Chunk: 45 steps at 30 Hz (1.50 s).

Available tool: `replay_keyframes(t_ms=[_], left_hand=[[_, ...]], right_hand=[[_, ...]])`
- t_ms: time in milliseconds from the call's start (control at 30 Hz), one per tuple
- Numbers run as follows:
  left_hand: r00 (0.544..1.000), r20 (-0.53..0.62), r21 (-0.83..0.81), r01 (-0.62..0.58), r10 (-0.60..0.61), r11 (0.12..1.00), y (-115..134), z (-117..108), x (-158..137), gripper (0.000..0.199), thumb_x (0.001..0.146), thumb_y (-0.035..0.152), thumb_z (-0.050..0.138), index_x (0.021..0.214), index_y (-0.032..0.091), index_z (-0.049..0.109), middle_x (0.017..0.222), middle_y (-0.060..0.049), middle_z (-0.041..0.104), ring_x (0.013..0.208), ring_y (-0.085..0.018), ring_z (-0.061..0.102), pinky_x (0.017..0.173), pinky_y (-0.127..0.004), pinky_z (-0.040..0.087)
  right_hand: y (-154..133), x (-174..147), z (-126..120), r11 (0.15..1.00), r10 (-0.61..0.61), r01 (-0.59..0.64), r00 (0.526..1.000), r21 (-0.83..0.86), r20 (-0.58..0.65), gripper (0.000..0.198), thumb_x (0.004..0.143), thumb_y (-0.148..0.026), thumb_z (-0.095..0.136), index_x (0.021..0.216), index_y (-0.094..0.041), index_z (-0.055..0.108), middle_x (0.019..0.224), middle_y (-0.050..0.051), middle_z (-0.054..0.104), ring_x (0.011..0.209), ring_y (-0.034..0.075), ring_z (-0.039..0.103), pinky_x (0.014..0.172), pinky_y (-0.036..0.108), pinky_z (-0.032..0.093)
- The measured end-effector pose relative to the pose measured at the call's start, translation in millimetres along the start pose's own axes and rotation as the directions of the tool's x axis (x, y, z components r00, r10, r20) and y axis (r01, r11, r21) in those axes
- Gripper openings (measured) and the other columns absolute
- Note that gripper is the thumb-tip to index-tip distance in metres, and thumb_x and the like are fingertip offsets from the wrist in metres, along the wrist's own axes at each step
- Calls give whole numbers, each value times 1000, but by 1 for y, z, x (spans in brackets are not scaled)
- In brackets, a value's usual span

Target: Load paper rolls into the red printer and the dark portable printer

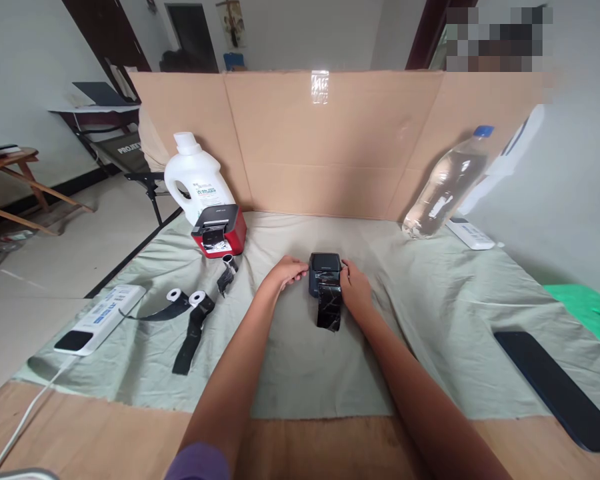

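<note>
A small black portable printer (325,262) lies on the cloth in front of me, with a shiny, creased black strip (329,307) hanging from its front toward me. My left hand (289,271) is closed, its curled fingertips at the printer's left side. Along the other side, my right hand (355,287) has its fingers bent around the printer's right edge; part of them is hidden behind it. Left of my hands are several small rolls with black strips, including one white-cored roll (198,299), and a red and black printer (229,230) with its own black strip.
A white detergent jug (200,180) and a clear bottle (445,183) stand against an upright cardboard panel (330,147). A white power strip (103,319) lies left, a dark phone-like slab (555,387) right. Behind the panel, a person's blurred head shows at upper right.
</note>
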State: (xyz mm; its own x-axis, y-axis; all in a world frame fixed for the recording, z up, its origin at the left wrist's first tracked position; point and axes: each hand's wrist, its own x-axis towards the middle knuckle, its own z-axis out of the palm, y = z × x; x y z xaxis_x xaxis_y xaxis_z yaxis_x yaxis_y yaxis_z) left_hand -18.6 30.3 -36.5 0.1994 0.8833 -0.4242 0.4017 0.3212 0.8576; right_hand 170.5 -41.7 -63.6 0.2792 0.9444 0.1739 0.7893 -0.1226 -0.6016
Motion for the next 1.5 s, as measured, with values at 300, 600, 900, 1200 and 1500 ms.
replay_keyframes(t_ms=[300, 600, 900, 1200, 1500], left_hand=[[999, -5, -49, -33, 32, 998, -2, 1, -3, 24, 73, 20, 66, 53, 15, 53, 49, 1, 48, 42, -6, 35, 41, -21, 15], [993, -6, -57, -115, 115, 992, 8, -6, -14, 39, 73, 24, 71, 111, 14, 70, 72, -1, 64, 51, -8, 45, 42, -20, 19], [949, -178, -107, -283, 262, 953, -3, 12, 11, 41, 84, 34, 69, 121, 17, 73, 61, 1, 62, 57, -11, 52, 57, -22, 39], [734, -492, 239, -403, 468, 884, -22, 36, 22, 44, 91, 52, 57, 76, 14, 75, 60, 1, 60, 66, -13, 54, 59, -19, 36], [720, -503, 239, -415, 477, 878, -24, 35, 21, 47, 93, 46, 52, 55, 17, 51, 53, 3, 46, 56, -10, 41, 57, -20, 32]], right_hand=[[1, 1, -1, 999, -14, 13, 1000, 51, 22, 42, 100, -29, 33, 128, -20, 64, 111, 12, 72, 105, 28, 66, 93, 37, 46], [1, 1, -1, 998, -40, 40, 999, 52, 6, 39, 100, -27, 36, 126, -21, 65, 111, 11, 72, 105, 27, 66, 91, 35, 46], [3, 3, 0, 997, -52, 52, 999, 64, 8, 39, 99, -28, 37, 124, -21, 66, 108, 10, 73, 101, 26, 66, 89, 33, 46], [4, 3, 1, 998, -37, 36, 999, 43, 22, 40, 100, -31, 36, 125, -20, 65, 108, 11, 73, 97, 28, 66, 83, 35, 47], [4, 5, 2, 998, -42, 42, 999, 41, 22, 39, 100, -29, 37, 126, -22, 66, 104, 10, 73, 97, 27, 66, 85, 35, 46]])
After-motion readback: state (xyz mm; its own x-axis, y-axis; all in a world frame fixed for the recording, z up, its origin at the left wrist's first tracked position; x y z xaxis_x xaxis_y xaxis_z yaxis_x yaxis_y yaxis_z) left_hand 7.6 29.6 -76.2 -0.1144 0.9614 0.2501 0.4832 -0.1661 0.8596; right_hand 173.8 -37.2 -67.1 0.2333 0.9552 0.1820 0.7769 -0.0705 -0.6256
